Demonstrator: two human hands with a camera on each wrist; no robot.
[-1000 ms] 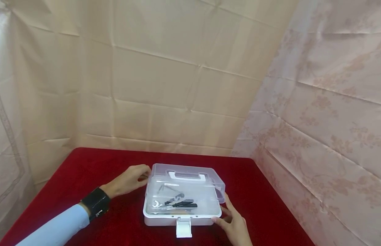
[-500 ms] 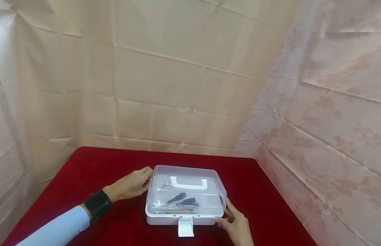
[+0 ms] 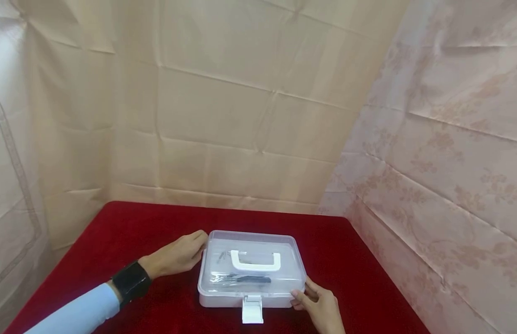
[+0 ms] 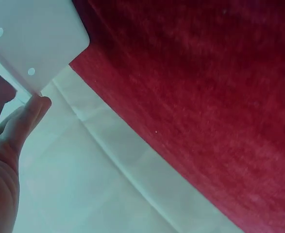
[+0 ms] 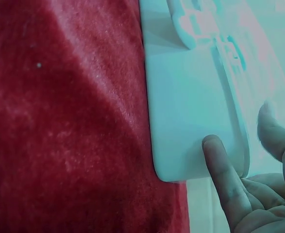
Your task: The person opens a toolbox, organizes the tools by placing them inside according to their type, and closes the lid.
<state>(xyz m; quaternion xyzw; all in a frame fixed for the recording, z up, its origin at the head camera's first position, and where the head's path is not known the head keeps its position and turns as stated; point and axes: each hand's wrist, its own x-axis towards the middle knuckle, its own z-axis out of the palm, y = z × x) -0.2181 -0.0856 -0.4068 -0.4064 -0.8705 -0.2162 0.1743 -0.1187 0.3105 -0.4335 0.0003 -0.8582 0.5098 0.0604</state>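
Note:
A white toolbox (image 3: 225, 301) with a clear lid (image 3: 279, 278) sits on the red-covered table, lid down on the base. A white handle (image 3: 256, 267) lies on the lid, and the white front latch (image 3: 252, 311) hangs outward. Dark-handled tools (image 3: 252, 279) show through the plastic. My left hand (image 3: 179, 255) holds the left side near the back corner; the left wrist view has its fingers (image 4: 33, 109) at the box edge. Around the front right corner is my right hand (image 3: 321, 308), thumb (image 5: 273, 128) against the lid and a finger (image 5: 222, 170) against the base.
A red cloth (image 3: 149, 222) covers the table under the box. Beige hanging fabric (image 3: 225, 116) stands behind it, and flower-patterned fabric (image 3: 442, 153) hangs on the right. A black band (image 3: 131, 279) circles the left wrist.
The lid has come down from slightly raised onto the base, its handle tipping toward me. My left hand has moved slightly lower, and the right thumb has shifted up to the lid's corner.

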